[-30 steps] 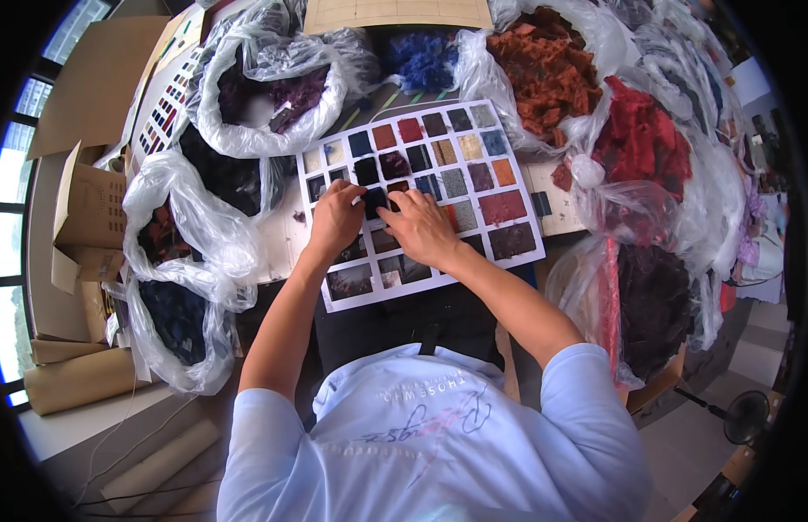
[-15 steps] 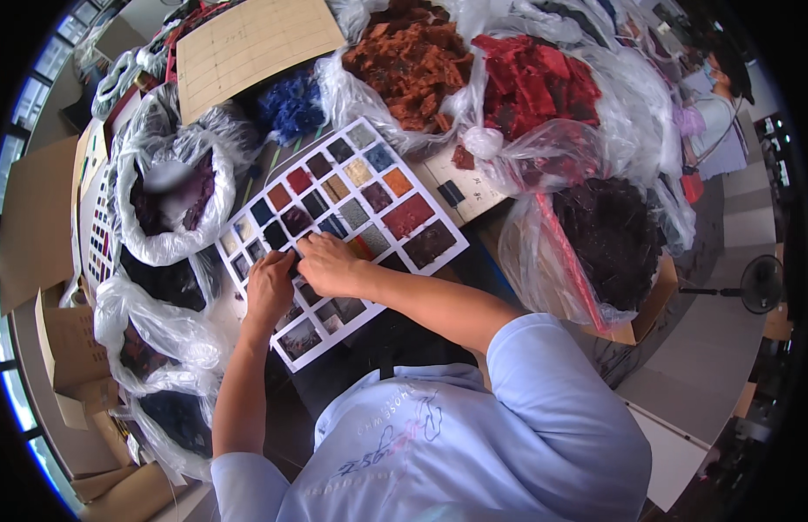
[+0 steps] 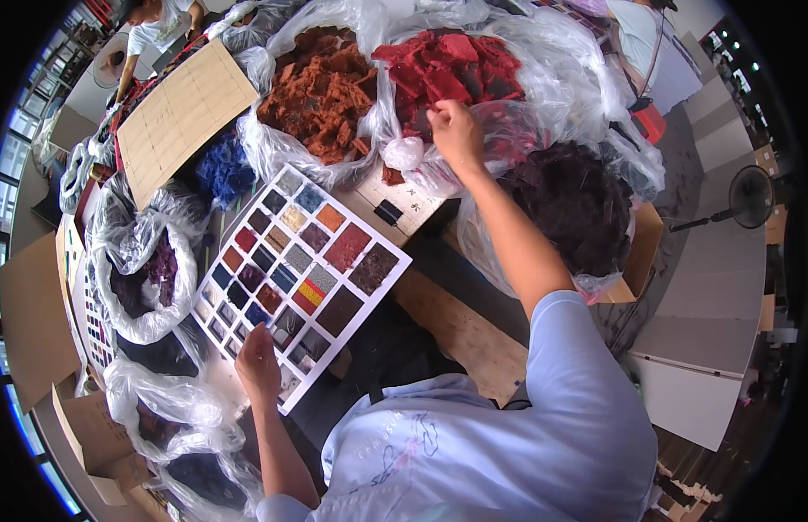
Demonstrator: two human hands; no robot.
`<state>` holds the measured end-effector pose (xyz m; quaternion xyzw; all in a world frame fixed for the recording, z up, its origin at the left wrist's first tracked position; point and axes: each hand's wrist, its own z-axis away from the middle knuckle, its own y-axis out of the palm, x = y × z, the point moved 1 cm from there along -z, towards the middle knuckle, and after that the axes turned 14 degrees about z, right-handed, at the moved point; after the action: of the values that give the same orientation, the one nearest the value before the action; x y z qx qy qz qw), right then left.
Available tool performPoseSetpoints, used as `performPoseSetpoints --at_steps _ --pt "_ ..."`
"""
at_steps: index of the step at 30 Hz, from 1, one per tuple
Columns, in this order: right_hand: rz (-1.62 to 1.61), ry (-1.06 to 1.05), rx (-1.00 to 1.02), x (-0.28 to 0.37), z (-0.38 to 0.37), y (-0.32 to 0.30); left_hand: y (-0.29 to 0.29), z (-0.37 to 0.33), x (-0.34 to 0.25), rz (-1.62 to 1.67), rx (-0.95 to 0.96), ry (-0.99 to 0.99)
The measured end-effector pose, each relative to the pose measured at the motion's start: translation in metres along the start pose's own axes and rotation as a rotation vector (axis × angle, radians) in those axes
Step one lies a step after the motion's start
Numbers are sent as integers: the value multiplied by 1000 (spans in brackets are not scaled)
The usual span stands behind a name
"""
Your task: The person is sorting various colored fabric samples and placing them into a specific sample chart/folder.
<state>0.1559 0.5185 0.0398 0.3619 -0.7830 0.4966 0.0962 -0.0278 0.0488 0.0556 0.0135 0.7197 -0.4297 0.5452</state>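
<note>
A white board (image 3: pixel 369 317) with a grid of windows lies tilted before me. Its windows show fuzzy swatches in red, blue, grey, orange, cream and black, and one carries red and yellow stripes. At the board's lower left, my left hand (image 3: pixel 259 365) is closed, fingertips drawn together near a blue swatch; whatever it may pinch is hidden. My right hand (image 3: pixel 458 137) reaches far forward to the edge of a heap of red fibrous pieces (image 3: pixel 447 70) in a clear plastic bag. Its fingers are pinched together, and I cannot make out what is between them.
Left of the red heap stands a bag of rust-orange clumps (image 3: pixel 321 100); to the right, one of dark brown fibre (image 3: pixel 573 213). Blue fibre (image 3: pixel 225 170) lies beside a tan marked sheet (image 3: pixel 186 122). More plastic bags (image 3: pixel 143 326) line the left. Other people work at the far side.
My right hand has left the board and stretched forward to the red heap. My left hand has drawn back to the board's lower left. The whole view has shifted.
</note>
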Motion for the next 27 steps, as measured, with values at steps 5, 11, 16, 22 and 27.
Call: performPoseSetpoints --at_steps 5,11,16,22,27 --pt "474 134 248 -42 -71 9 18 6 2 184 -22 -77" --pt "-43 384 259 -84 -74 42 23 -1 -23 75 -18 -19" --pt "12 163 200 -55 -34 6 48 -19 -53 69 43 106" --pt "-223 -327 444 13 91 -23 117 -56 -118 -78 184 499" --pt "-267 -373 557 23 149 -68 159 -63 -127 -156 306 684"
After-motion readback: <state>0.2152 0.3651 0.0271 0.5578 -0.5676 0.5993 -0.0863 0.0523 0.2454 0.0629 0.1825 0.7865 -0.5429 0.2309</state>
